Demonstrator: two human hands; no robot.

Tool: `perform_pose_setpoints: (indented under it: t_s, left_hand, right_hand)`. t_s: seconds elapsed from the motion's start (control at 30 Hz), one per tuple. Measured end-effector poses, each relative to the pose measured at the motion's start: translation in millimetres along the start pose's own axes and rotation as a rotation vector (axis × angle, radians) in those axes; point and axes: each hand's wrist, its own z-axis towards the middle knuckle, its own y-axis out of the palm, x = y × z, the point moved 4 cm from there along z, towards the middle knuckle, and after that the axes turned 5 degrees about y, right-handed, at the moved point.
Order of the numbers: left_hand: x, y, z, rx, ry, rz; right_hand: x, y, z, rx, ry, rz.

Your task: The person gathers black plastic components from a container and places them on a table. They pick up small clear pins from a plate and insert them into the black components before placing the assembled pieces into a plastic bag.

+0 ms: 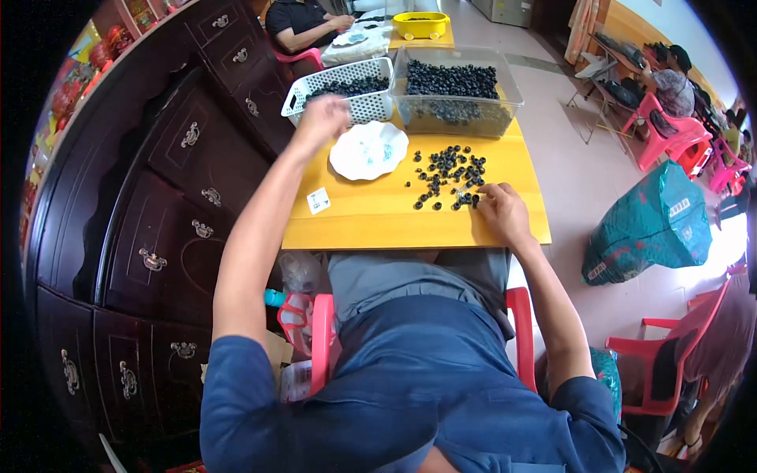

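At the table, head view: one view only is supplied, and the findings below are taken from it.
Left hand [322,117]: raised and blurred at the near rim of the white perforated basket [344,91]; whether anything is pinched in it cannot be told.
Right hand [502,211]: rested on the yellow table [371,221], fingers curled narrow at the near edge of the loose black ring parts [448,177]; no firm hold is shown.
White plate [368,150]: set between the two hands, just below the left one.
Clear bin [455,91]: stood beyond the right hand, heaped with the same dark parts.
Risk, roll-off: rings nearest the right hand could be swept off the table's near edge by a careless wrist.
Risk, basket: the light basket could be tipped or pushed by the left hand's quick reach.
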Motion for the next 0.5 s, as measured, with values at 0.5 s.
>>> perform_pose_setpoints:
  t_s: [0.5]
  left_hand:
    - [-21,127,-106,-0.226,0.007,0.327]
  right_hand:
    - [-7,6,4,0.041,-0.157,0.002]
